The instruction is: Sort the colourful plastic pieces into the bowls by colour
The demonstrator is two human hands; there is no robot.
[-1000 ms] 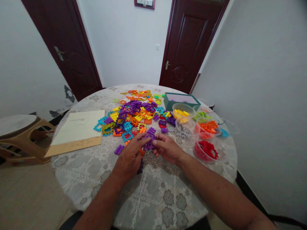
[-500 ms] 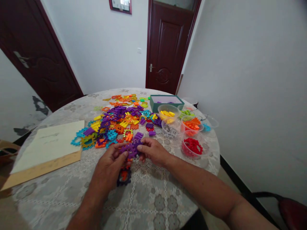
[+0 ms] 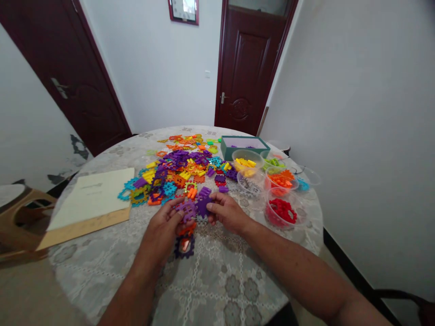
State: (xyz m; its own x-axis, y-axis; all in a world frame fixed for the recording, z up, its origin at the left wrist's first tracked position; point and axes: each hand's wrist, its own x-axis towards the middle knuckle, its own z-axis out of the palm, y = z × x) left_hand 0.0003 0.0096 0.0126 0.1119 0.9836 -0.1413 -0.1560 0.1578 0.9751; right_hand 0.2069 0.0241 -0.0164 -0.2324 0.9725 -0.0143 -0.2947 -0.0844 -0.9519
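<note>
Both hands meet over the near middle of a round table. My left hand pinches a purple toothed plastic piece. My right hand pinches a second purple piece right beside it, the two pieces touching. Under my left hand lies a purple gear ring with an orange piece inside. Just beyond the hands spreads a pile of coloured interlocking pieces.
Clear bowls stand at the right: red pieces, orange, yellow, and one nearly empty. A green box sits behind them. A board with paper lies at the left, a wooden stool beyond it.
The view has swung slightly. The purple pieces between my hands have been turned and now sit as two parts side by side; both hands stay at the same spot.
</note>
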